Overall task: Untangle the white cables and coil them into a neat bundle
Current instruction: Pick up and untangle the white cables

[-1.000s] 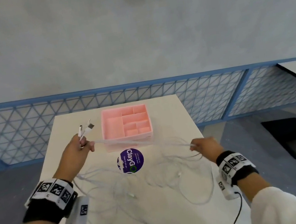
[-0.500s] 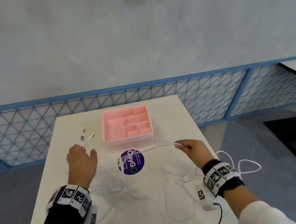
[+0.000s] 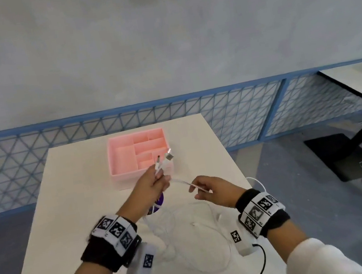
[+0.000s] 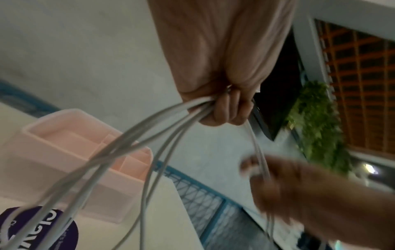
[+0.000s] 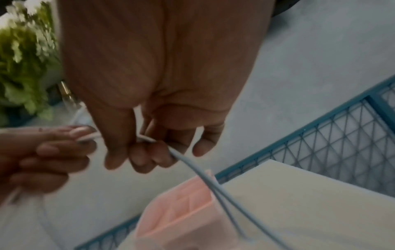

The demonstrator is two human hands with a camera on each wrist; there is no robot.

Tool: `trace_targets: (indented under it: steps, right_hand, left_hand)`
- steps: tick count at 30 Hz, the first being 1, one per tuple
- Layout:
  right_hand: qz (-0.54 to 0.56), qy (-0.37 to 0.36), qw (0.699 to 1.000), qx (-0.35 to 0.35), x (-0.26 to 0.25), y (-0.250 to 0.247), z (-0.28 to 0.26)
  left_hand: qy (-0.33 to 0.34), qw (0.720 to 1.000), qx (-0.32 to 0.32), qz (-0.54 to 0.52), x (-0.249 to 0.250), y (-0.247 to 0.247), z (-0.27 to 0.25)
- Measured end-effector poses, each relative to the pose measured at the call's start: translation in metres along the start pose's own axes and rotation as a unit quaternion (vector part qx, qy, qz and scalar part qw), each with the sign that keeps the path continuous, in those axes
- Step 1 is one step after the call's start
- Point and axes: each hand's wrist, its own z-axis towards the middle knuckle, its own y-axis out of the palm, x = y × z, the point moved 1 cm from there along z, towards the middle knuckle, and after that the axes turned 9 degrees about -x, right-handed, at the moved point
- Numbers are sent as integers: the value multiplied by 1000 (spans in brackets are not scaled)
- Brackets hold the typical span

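Several white cables [image 3: 190, 232] lie in loose loops on the white table [image 3: 78, 200] between my forearms. My left hand [image 3: 160, 180] is raised in front of the pink tray and grips a bunch of cable strands [image 4: 149, 143]. Their connector ends [image 3: 166, 157] stick up above the fist. My right hand [image 3: 198, 191] is close to its right and pinches a strand [image 5: 203, 177] that runs over from the left hand. In the left wrist view the fingers [image 4: 224, 110] are curled tight round the strands. The right wrist view has thumb and fingers [image 5: 147, 157] closed on the cable.
A pink compartment tray [image 3: 119, 160] stands at the table's far middle. A purple round sticker [image 3: 159, 205] lies under my left hand. A cable loop [image 3: 257, 182] hangs over the table's right edge. Blue mesh fencing [image 3: 242, 113] runs behind, and another table [image 3: 356, 83] is at the right.
My left hand has risen and moved right, from the table's left side to in front of the tray, with the connector ends in it. My right hand has come left, close to it.
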Motion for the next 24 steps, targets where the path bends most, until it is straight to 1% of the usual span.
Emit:
trace_targets:
  steps: [2,5,6,7,8,9,10,12,13,14,15,16,17,18,19,20,21,22,23,24]
  right_hand:
    - [-61,60,996,-6,27,-6,-2]
    - [-132,202,970,-16,76,-20,-5]
    - [-125,230,965,-13,86,-29,-4]
    - [-96,239,966,5,90,-41,-5]
    - [-47,235,970,40,86,-55,-4]
    - [14,224,969,98,79,-71,-4]
    - [42,204,963,172,69,-89,-4]
    - [0,152,940,305,46,-120,-9]
    - [-25,120,931,344,35,-132,-14]
    - [-57,98,929,352,30,-140,-18]
    - [-103,97,933,331,30,-144,-23]
    - [-160,127,933,296,36,-146,-28]
    - [-220,176,921,268,45,-144,-35]
    - [-265,233,899,259,57,-140,-42]
    - [-285,279,878,263,68,-135,-48]
    - [-277,311,867,275,78,-128,-52]
    - [-232,327,870,287,84,-120,-53]
    - [-144,322,886,302,88,-112,-50]
    - [-16,304,898,318,90,-103,-45]
    - [132,280,896,317,92,-93,-39]
  left_hand:
    - [2,997,73,-13,4,-28,3]
    - [1,985,172,-10,-4,-67,1]
    - [-2,983,184,4,-8,-76,-1]
    - [-9,982,189,30,-13,-80,-4]
    - [-16,980,190,63,-18,-82,-7]
    - [-22,977,189,95,-23,-81,-9]
    - [-24,975,188,120,-28,-79,-12]
    - [-15,966,205,155,-31,-78,-16]
    - [-10,960,232,158,-31,-83,-17]
    - [3,952,272,139,-32,-92,-18]
    - [18,945,311,100,-31,-104,-21]
    - [31,937,344,57,-35,-120,-24]
    - [28,929,368,27,-38,-136,-30]
    - [19,926,376,18,-45,-149,-35]
    - [-11,928,371,41,-49,-154,-39]
    - [-45,929,357,86,-58,-155,-39]
    - [-80,928,335,141,-62,-151,-39]
    - [-97,925,320,180,-71,-143,-35]
    - [-106,924,309,197,-76,-135,-31]
    - [-99,926,298,208,-83,-125,-25]
